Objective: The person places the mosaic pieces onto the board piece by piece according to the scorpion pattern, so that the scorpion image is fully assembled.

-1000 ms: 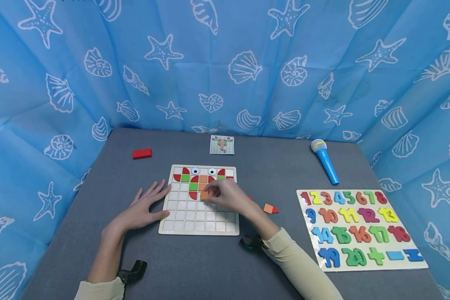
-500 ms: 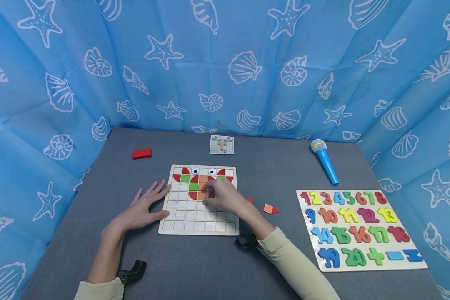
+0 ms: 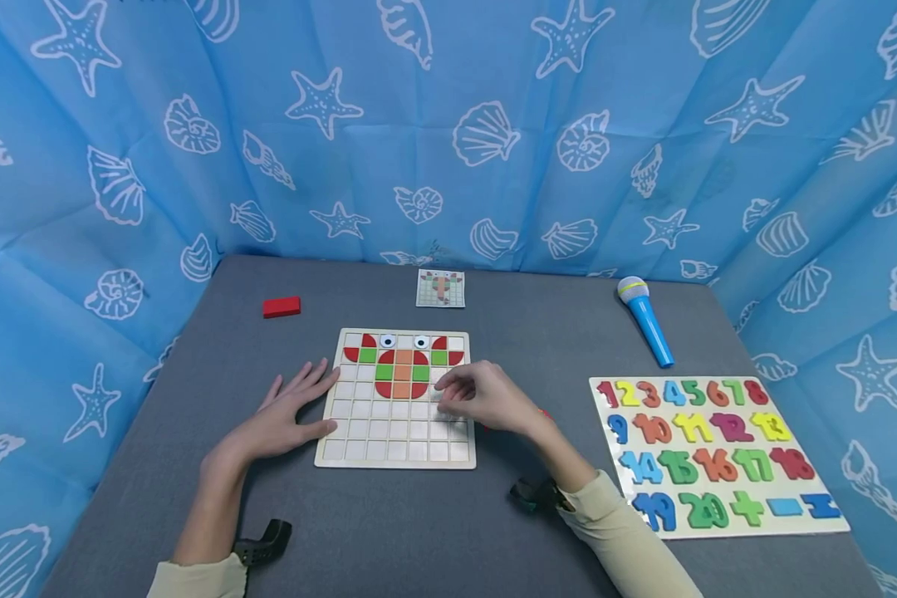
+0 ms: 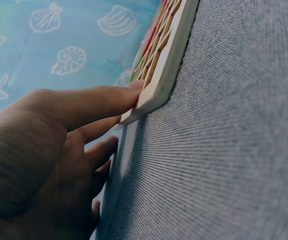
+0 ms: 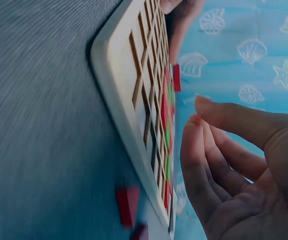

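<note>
A pale wooden grid board (image 3: 396, 463) lies on the table, with red, green and orange tiles (image 3: 402, 374) and two eye tiles (image 3: 387, 341) in its upper cells. My left hand (image 3: 284, 419) rests spread at the board's left side; in the left wrist view its thumb (image 4: 103, 100) touches the board's rim. My right hand (image 3: 489, 399) hovers over the board's right part. In the right wrist view its fingers (image 5: 194, 165) are loosely bent, thumb and index tips close together, with nothing seen between them.
Beyond the board are a small pattern card (image 3: 440, 289) and a red block (image 3: 281, 307). Red pieces (image 5: 127, 205) lie beside the board, partly hidden by my right arm. At right are a blue toy microphone (image 3: 649, 324) and a number puzzle board (image 3: 601, 432).
My right hand has drawn back rightward from the middle of the pattern, uncovering the orange column and the red and green tiles beside it. My left hand has stayed put.
</note>
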### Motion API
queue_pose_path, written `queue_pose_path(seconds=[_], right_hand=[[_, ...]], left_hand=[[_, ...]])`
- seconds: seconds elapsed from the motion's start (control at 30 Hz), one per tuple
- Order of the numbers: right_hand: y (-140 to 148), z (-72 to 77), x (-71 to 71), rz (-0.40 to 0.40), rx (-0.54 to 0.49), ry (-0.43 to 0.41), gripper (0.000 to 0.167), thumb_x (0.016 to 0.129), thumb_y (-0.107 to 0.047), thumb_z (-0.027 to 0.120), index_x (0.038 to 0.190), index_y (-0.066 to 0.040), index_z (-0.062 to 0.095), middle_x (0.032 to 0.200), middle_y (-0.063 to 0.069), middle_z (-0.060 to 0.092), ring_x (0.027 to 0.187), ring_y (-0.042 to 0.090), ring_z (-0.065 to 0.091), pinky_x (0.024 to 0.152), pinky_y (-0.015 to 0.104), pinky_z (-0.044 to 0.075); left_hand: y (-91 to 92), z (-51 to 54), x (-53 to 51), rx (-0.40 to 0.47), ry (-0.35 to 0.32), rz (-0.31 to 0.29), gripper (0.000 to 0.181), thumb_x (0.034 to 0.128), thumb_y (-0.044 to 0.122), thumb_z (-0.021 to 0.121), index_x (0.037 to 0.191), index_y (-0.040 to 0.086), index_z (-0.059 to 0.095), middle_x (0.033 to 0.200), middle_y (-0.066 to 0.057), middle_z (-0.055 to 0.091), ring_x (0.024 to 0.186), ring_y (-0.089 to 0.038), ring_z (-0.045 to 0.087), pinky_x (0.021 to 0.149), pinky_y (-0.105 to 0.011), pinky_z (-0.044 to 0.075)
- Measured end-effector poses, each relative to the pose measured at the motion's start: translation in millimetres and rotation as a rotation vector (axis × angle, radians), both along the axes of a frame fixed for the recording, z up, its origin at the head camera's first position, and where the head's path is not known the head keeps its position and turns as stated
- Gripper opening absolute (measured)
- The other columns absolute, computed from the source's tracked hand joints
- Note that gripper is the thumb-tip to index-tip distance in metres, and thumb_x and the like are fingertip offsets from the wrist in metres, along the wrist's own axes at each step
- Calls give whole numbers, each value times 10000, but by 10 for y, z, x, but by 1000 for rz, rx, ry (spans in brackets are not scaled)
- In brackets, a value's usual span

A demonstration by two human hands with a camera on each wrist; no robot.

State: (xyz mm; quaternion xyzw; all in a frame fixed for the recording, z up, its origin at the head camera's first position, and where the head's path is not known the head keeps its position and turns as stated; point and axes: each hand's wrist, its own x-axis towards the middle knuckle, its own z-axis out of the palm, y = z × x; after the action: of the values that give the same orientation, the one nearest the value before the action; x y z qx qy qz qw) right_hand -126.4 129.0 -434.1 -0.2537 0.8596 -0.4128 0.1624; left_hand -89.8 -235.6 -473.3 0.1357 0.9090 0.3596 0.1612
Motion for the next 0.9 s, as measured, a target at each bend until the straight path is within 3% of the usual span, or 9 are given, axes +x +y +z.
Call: queue_pose_path(seconds=[0.27,0.53,0.7,0.9], right_hand=[[531,28,45,16,-3,-6,214,984,-153,803,1149,-19,788,929,46,759,790,79,632,700,208,545],[987,21,74,-39,130,35,196,958,-107,820,1136,-30,791,956,23,771,812,68,645,722,189,553],[1154,-19,98,-86,227,53,224,934,-129,850,1129,-37,789,950,27,743,831,119,615,710,191,505],[1201,-55,111,-92,246,35,202,927,-164,867,1082,-67,782,937,20,717,843,134,602,720,196,498]], left_hand=[[-6,2,-25,-38,-17,-5,893,1001,474,739,1722,166,313,1819,-231,173,1695,-521,33,1304,-776,-96],[-4,-13,-4,-5,-1,3,884,983,421,766,1711,159,339,1806,-255,192,1685,-533,55,1299,-780,-85],[-2,-11,-15,-28,-10,-2,884,1001,451,747,1719,159,320,1816,-236,177,1692,-527,39,1303,-774,-93],[-2,5,-12,-37,-9,1,881,1002,446,750,1717,154,326,1817,-235,174,1693,-526,41,1307,-769,-89]])
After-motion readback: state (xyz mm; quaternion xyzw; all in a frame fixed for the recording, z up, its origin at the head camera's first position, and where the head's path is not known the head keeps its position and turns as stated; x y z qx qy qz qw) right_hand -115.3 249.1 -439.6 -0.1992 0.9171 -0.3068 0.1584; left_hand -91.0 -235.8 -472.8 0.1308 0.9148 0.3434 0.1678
